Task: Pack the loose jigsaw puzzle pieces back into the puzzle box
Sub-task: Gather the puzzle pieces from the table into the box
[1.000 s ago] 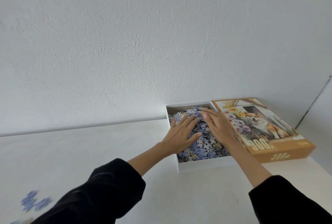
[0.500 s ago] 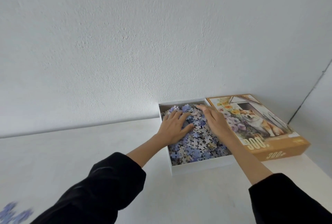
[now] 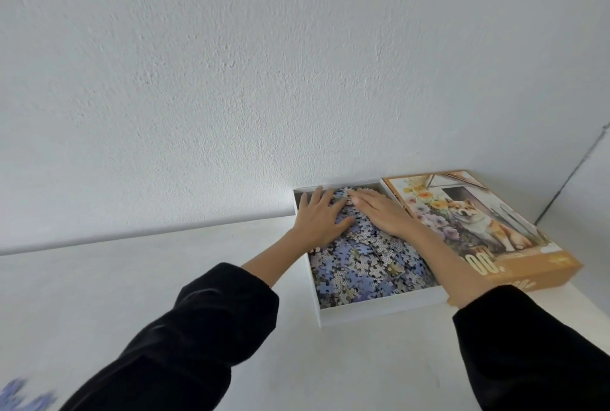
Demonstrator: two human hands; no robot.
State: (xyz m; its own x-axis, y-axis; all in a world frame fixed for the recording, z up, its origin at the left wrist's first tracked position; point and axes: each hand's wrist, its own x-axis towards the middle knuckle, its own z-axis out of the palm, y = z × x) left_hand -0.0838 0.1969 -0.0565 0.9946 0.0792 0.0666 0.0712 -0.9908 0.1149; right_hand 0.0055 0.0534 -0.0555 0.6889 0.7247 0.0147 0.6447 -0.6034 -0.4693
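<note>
A white cardboard puzzle box base [image 3: 379, 311] lies on a pale table [image 3: 132, 278] with its far end against a rough white wall [image 3: 231, 80], and it is filled nearly to the rim with a heap of jigsaw puzzle pieces [image 3: 363, 267], mostly blue, lilac and grey, some turned face down so that their dotted backs show. Both hands lie palm down on the heap at the far end of the base. The left hand [image 3: 318, 219] has straight, spread fingers that reach to the far left corner, and the right hand [image 3: 379, 212] lies flat just beside it with its fingers close together and pointing left, so that the fingertips of the two hands nearly meet. Neither hand is curled round or pinching anything, and both simply rest flat on the pieces. Black sleeves [image 3: 214, 328] cover both forearms up to a little short of the wrists. Touching the right side of the base lies the box lid [image 3: 478, 229], face up, orange-brown at the edges, printed with a Shiba Inu dog sitting among yellow, white and purple flowers. Large white digits at its near edge read "00." with whatever comes before them hidden behind the right forearm, and a pale marking on the lid's front wall is too blurred to read. Well apart from the box, at the lower left edge of the view, a few loose blue pieces [image 3: 23, 397] lie on the table, blurred
</note>
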